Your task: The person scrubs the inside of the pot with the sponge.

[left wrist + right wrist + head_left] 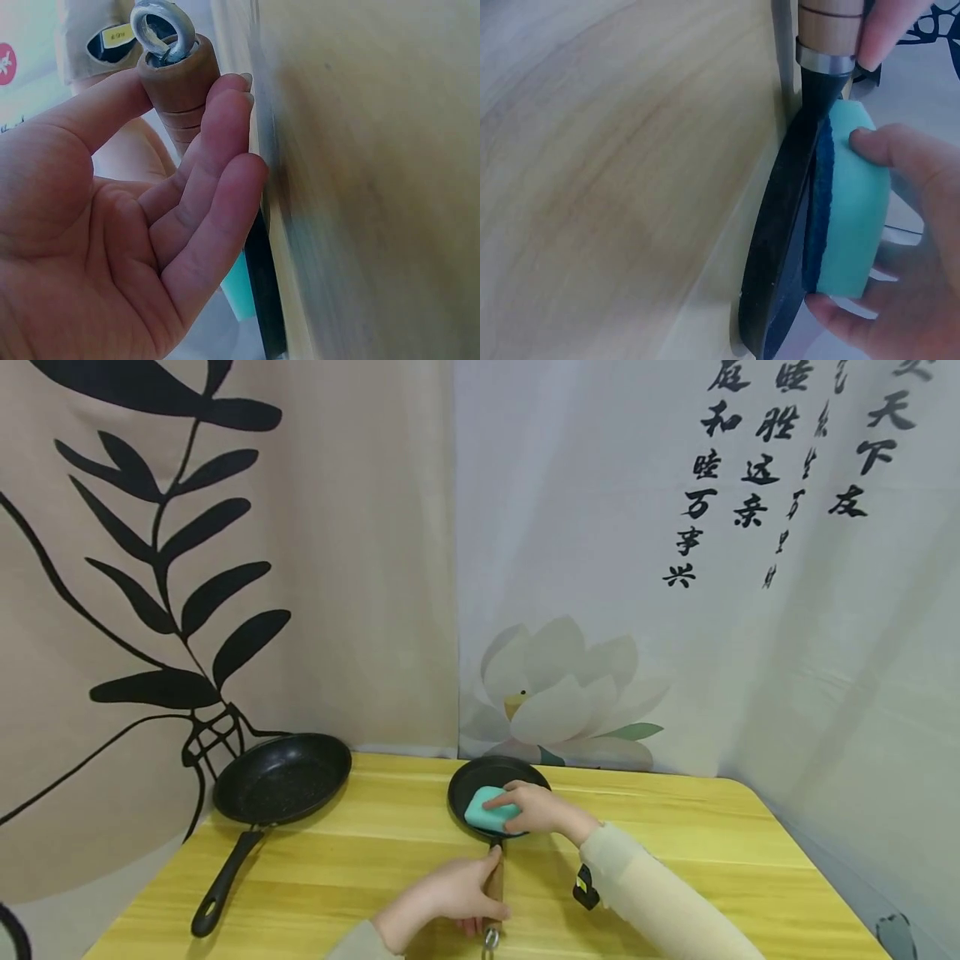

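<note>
A small black frying pan with a wooden handle lies on the yellow wooden table. My left hand grips that handle, which ends in a metal eye ring. My right hand holds a teal sponge and presses it onto the pan's inside. In the right wrist view the sponge shows a dark blue scouring side against the pan, with my fingers curled over its edges.
A larger black frying pan with a black handle lies at the table's left. Printed fabric backdrops hang behind and to the right of the table. A small black and yellow device is strapped at my right wrist.
</note>
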The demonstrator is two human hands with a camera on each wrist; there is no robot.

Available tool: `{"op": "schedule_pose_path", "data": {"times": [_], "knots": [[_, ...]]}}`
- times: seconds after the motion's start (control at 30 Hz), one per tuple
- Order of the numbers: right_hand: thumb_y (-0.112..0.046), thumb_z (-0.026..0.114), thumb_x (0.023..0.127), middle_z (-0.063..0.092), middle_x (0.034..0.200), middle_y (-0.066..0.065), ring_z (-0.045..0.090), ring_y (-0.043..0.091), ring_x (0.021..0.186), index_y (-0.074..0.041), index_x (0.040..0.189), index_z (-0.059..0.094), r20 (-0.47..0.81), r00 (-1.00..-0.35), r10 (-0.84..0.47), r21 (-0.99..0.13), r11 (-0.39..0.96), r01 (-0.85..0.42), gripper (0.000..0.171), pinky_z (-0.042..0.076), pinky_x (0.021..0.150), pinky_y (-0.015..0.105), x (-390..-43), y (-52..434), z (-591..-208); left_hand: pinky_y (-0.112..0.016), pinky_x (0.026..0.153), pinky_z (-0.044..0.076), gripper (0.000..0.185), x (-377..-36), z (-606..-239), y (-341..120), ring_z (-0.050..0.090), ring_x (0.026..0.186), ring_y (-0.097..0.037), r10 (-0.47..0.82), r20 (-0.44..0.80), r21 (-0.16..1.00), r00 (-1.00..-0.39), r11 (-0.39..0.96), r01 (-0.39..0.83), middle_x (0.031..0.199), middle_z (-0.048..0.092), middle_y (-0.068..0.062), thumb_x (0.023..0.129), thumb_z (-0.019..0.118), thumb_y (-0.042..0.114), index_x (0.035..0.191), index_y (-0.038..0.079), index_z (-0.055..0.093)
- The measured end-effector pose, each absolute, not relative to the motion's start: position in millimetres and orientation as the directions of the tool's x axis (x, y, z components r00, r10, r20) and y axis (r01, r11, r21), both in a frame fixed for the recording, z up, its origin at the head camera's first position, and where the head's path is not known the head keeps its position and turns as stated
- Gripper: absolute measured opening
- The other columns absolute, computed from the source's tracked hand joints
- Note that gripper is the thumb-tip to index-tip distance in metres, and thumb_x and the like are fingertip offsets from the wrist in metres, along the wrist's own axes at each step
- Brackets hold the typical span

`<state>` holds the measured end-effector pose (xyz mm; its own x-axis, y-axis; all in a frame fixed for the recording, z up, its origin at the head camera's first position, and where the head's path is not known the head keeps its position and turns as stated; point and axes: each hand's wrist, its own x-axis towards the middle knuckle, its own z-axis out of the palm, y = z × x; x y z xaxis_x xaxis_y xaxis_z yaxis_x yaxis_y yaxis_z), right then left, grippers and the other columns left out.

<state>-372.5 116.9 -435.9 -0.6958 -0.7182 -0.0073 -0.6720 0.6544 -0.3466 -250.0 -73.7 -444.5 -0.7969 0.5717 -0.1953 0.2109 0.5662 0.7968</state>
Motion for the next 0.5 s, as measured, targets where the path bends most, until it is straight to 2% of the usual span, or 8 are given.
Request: {"op": "schedule_pose_path", "data": {"times": [0.2,0.37,0.5], "knots": [[-0.021,0.066,0.092,0.046,0.143,0.017,0.039,0.036,0.134,-0.026,0.137,0.058,-0.009,-0.696,-0.718,-0.325,0.661,-0.677,0.046,0.045,0.097,0.051,-371,111,-437,-0.036,0.043,0.053,0.086,-250,-443,-74,0.063,0.047,-0.024,0.576,-0.197,0.804,-0.793,0.558,0.205,0.056,0.064,-0.008,0.088,0.073,0.023,0.151,-0.007,0.022],[-0.026,0.063,0.095,0.043,0.145,0.018,0.041,0.034,0.133,-0.031,0.14,0.054,-0.022,-0.707,-0.707,-0.275,0.684,-0.675,0.047,0.047,0.095,0.047,-371,107,-440,-0.035,0.043,0.052,0.086,-250,-444,-73,0.063,0.047,-0.023,0.575,-0.198,0.794,-0.794,0.568,0.214,0.056,0.064,-0.006,0.088,0.073,0.024,0.15,-0.008,0.022],[-0.027,0.059,0.097,0.042,0.144,0.021,0.045,0.034,0.13,-0.03,0.142,0.052,-0.025,-0.708,-0.706,-0.264,0.688,-0.676,0.046,0.047,0.095,0.047,-370,104,-439,-0.035,0.043,0.052,0.086,-249,-443,-73,0.063,0.047,-0.022,0.571,-0.197,0.791,-0.797,0.573,0.215,0.056,0.064,-0.006,0.088,0.073,0.024,0.15,-0.008,0.022]]}}
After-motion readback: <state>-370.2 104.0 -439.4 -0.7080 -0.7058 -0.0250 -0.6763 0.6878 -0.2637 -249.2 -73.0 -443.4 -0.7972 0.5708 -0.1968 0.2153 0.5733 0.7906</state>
